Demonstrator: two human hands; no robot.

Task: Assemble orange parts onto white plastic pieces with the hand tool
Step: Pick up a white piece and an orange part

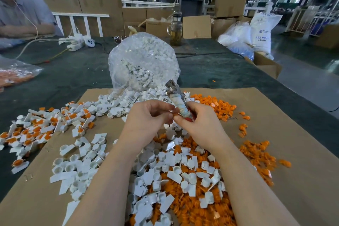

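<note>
Cloth-wrapped hand tool (177, 100) tilts upright above mixed orange parts (192, 207) and white plastic pieces (80, 169).

white pieces (82, 167): plain white
orange parts (256, 152): bright orange
assembled pieces (33, 132), left of frame: white with orange centres
cardboard sheet (302, 170): tan brown
table cover (73, 71): dark green
tool handle (180, 106): mottled white, pale blue, tan wrap
bag (143, 55), centre: clear

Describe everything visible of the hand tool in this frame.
The metal-headed hand tool with a cloth-wrapped handle is tilted, its silvery jointed head pointing up and away over the white pieces. The whitish, worn wrapping covers the shaft; a red bit shows at the lower end. The right hand grips the handle, and the left hand pinches something small beside it.
</note>
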